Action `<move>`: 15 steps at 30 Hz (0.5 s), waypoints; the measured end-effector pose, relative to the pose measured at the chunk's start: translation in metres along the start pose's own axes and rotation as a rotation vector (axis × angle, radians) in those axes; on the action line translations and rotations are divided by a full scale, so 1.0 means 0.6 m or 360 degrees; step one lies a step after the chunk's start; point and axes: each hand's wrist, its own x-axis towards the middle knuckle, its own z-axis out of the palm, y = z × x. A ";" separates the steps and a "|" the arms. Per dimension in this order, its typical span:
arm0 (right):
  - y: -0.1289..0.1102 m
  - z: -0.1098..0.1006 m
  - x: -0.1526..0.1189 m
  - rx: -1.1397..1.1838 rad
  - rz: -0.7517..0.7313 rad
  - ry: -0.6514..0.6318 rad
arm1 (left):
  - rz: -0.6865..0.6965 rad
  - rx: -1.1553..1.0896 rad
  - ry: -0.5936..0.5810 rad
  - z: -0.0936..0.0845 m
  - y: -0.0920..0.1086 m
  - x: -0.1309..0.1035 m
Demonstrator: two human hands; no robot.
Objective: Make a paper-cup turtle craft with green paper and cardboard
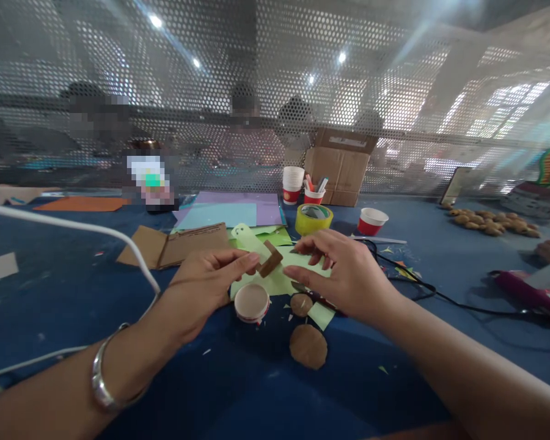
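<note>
Between the thumb and fingers of my left hand point(211, 278) is a small folded strip of brown cardboard point(271, 261). My right hand point(343, 269) hovers to the right of that strip, its thumb and fingers apart and nothing between them. Beneath lie light green paper sheets point(275, 285), one with a small drawn face point(240, 230). A cut-down paper cup point(252, 302) stands below the strip. Near it are a small cardboard disc point(301, 304), a larger cardboard disc point(308, 346) and a light green paper piece point(321, 316). A dark blade-like item point(302, 288) is partly hidden by my right hand.
Behind are a yellow tape roll point(314, 219), stacked cups point(293, 185), a cup of pens point(314, 194), a red-and-white cup point(373, 221) and a cardboard box point(339, 168). A white cable point(119, 234) crosses the left; a black cord point(433, 290) leads to a purple tool point(527, 296).
</note>
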 end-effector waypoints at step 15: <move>-0.010 0.038 -0.006 -0.0252 -0.0389 0.0221 | 0.0069 0.0415 -0.0406 -0.032 0.009 -0.003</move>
